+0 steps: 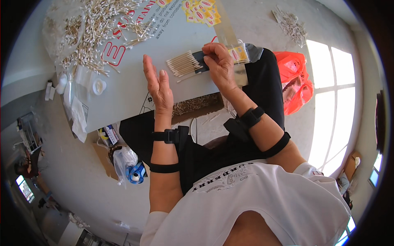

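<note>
A row of cotton swabs point(183, 64) lies side by side on the table, its right end on a dark flat strip point(200, 61). One more swab point(188, 77) sits slightly apart, below the row. Just left of them, my left hand point(159, 91) is raised with its fingers stretched and nothing in it. My right hand point(220, 65) is over the right part of the strip, fingers curled and thumb near the fingertips; whatever they pinch is too small to make out. Beside its knuckles lies a clear packet point(238, 53) with a yellow and white label.
A big heap of loose swabs point(100, 28) spreads over the far left of the table point(135, 78), by a clear plastic bag point(61, 30). Yellow labels point(203, 11) lie at the far edge. Below the table edge is an open box of swabs point(197, 105). A red bag point(296, 82) stands right.
</note>
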`<control>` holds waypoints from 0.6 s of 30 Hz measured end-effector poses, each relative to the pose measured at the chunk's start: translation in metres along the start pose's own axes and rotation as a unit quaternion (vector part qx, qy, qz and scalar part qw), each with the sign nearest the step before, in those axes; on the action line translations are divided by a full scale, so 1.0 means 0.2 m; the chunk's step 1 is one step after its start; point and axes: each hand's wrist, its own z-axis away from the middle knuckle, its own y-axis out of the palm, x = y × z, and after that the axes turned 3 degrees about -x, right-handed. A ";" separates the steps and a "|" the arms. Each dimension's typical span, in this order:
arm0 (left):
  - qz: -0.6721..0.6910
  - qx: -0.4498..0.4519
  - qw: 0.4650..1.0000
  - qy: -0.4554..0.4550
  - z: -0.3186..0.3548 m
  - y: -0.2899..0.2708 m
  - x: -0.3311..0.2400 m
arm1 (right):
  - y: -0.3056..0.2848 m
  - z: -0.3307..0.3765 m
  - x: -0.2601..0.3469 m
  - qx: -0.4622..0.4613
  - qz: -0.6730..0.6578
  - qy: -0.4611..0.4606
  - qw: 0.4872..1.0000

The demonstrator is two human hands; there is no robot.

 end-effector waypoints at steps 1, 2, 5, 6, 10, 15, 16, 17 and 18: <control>0.000 0.000 1.000 -0.001 0.00 0.02 0.00 | 0.02 0.01 0.00 -0.041 -0.111 -0.022 0.993; 0.069 -0.041 0.997 -0.015 -0.01 0.04 0.00 | 0.03 0.01 -0.01 -0.041 -0.111 -0.022 0.993; 0.147 -0.104 0.983 -0.026 -0.02 0.11 0.01 | 0.09 0.01 -0.01 -0.013 -0.148 -0.033 0.988; 0.157 -0.124 0.979 -0.023 -0.02 0.13 0.02 | 0.11 0.01 0.00 -0.007 -0.159 -0.030 0.987; 0.158 -0.075 0.984 -0.030 -0.05 0.19 0.00 | 0.18 0.04 -0.02 0.009 -0.153 -0.045 0.987; 0.192 -0.084 0.977 -0.042 -0.06 0.16 0.01 | 0.17 0.05 0.02 0.014 -0.140 -0.036 0.989; 0.191 -0.100 0.976 -0.042 -0.06 0.15 0.01 | 0.16 0.06 0.03 0.001 -0.094 -0.062 0.994; 0.191 -0.100 0.976 -0.041 -0.06 0.12 0.02 | 0.15 0.06 0.04 -0.012 -0.047 -0.088 0.995; 0.061 -0.095 0.994 0.004 -0.06 0.07 0.02 | 0.12 0.05 0.05 -0.011 -0.048 -0.089 0.995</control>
